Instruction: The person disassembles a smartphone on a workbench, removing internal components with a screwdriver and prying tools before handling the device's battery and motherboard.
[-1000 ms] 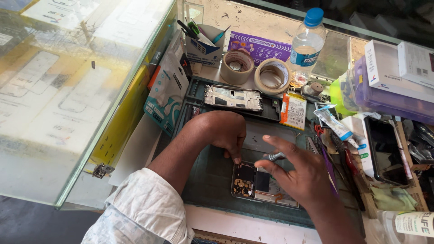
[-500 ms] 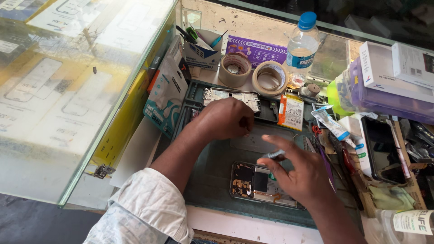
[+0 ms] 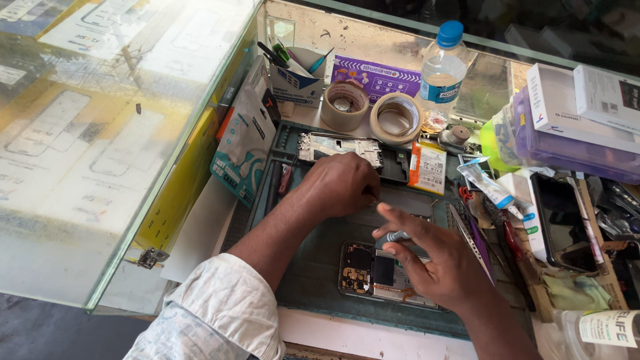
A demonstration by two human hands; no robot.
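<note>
An opened phone (image 3: 363, 270) with its back off lies on a dark green work mat (image 3: 313, 267). My right hand (image 3: 433, 263) hovers over the phone's right half and holds a small screwdriver (image 3: 395, 236) with a grey-blue grip, tip down at the phone. My left hand (image 3: 340, 183), in a white sleeve, rests farther back on the mat with its fingers curled down beside a bare silver phone frame (image 3: 333, 145). Its fingertips are hidden, so I cannot tell whether it pinches anything.
Two tape rolls (image 3: 345, 107) (image 3: 397, 117), a water bottle (image 3: 443, 63) and a box of tools (image 3: 293, 77) stand at the back. A yellow battery (image 3: 428, 167), a tube (image 3: 487, 183), a dark phone (image 3: 557, 220) and purple boxes (image 3: 567, 143) crowd the right. A glass case (image 3: 100, 133) fills the left.
My left hand has drawn away from the opened phone and moved back toward the silver frame. My right hand stays over the phone with the screwdriver.
</note>
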